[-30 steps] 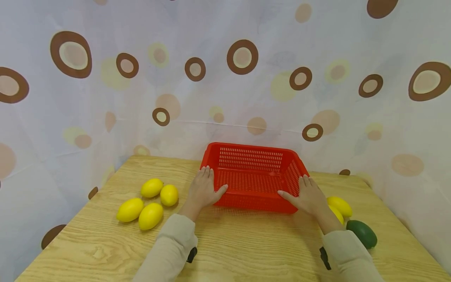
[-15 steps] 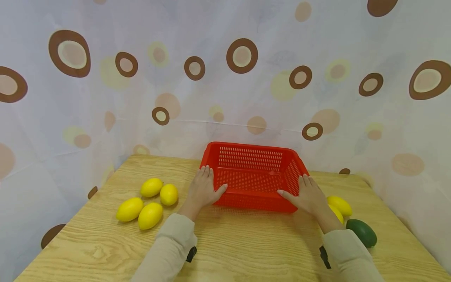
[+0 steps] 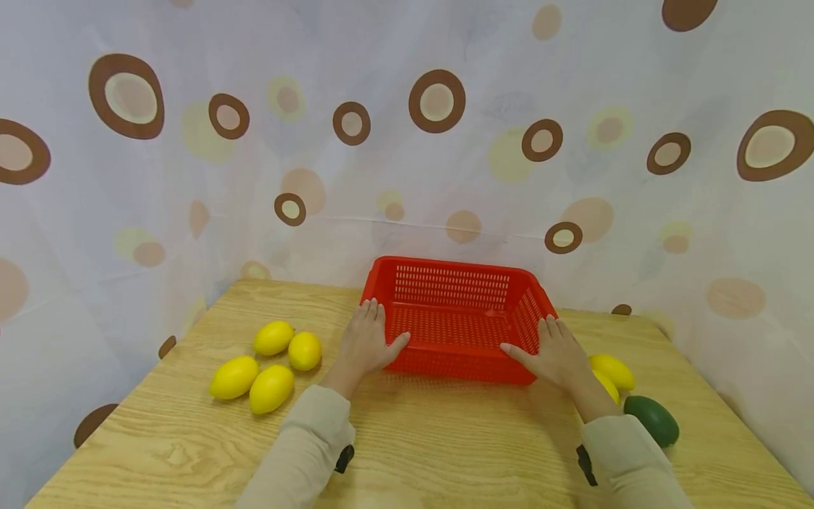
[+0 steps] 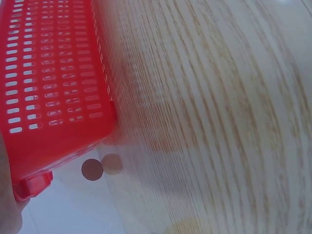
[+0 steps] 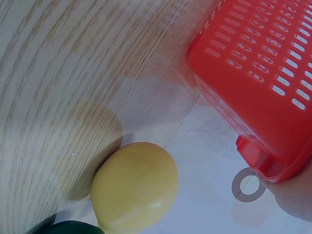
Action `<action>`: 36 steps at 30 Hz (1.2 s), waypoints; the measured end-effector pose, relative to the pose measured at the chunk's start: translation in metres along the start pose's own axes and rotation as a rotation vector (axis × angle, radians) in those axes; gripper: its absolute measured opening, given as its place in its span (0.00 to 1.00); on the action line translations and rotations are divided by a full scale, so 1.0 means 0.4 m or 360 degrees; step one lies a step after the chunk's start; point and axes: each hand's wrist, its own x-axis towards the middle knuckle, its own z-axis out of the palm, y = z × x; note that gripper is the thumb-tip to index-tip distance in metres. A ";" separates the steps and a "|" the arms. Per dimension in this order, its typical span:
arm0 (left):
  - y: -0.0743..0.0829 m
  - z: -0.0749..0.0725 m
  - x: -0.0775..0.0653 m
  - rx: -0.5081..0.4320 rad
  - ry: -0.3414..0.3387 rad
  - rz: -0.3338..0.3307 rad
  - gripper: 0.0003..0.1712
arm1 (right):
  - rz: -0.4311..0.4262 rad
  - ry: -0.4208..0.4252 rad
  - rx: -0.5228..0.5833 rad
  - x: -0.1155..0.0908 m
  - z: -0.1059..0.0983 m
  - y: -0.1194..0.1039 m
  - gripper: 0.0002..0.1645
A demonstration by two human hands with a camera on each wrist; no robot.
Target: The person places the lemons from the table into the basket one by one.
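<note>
Near the back of the counter [image 3: 439,445], basket [image 3: 453,353] with long axis crosswise, straight ahead; touching its front corners, equally close, left hand [image 3: 370,343] and right hand [image 3: 559,358] with fingers straight, thumbs spread; to either side, lemons [image 3: 272,389].

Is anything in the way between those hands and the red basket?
Nothing visible: the left hand and right hand already touch the red basket near its front corners. The yellow fruits and green fruit lie outside, to the sides.

No readable text — or numbers — anywhere
</note>
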 end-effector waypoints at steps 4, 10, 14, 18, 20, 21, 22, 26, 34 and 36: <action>-0.001 0.001 0.000 0.0008 -0.0005 -0.0001 0.45 | -0.0005 0.0004 -0.0011 -0.001 0.001 -0.001 0.62; -0.004 0.004 0.000 0.0025 -0.0016 -0.0006 0.45 | -0.0007 0.0011 -0.0015 -0.004 0.004 -0.001 0.62; -0.005 0.005 -0.002 0.0035 0.0003 -0.0002 0.45 | -0.0013 0.0022 -0.0017 -0.005 0.004 -0.002 0.62; -0.004 0.003 -0.007 0.0043 -0.0002 -0.0006 0.45 | -0.0026 0.0020 -0.0019 -0.008 0.003 -0.004 0.62; -0.003 0.001 -0.008 0.0040 -0.0005 -0.0002 0.45 | -0.0028 0.0022 -0.0020 -0.010 0.003 -0.005 0.62; -0.003 0.000 -0.009 0.0038 -0.0009 0.0000 0.45 | -0.0032 0.0026 -0.0023 -0.011 0.002 -0.005 0.61; -0.002 -0.001 -0.010 0.0032 -0.0010 0.0001 0.45 | -0.0033 0.0028 -0.0025 -0.012 0.002 -0.005 0.61; -0.002 -0.002 -0.013 0.0010 -0.0001 0.0003 0.45 | -0.0036 0.0035 -0.0025 -0.014 0.002 -0.005 0.61; -0.003 0.000 -0.023 0.0001 0.0016 0.0011 0.45 | -0.0016 0.0012 -0.0006 -0.022 0.005 -0.004 0.62; -0.003 -0.001 -0.026 0.0002 0.0016 0.0013 0.45 | -0.0018 0.0022 -0.0009 -0.024 0.005 -0.005 0.62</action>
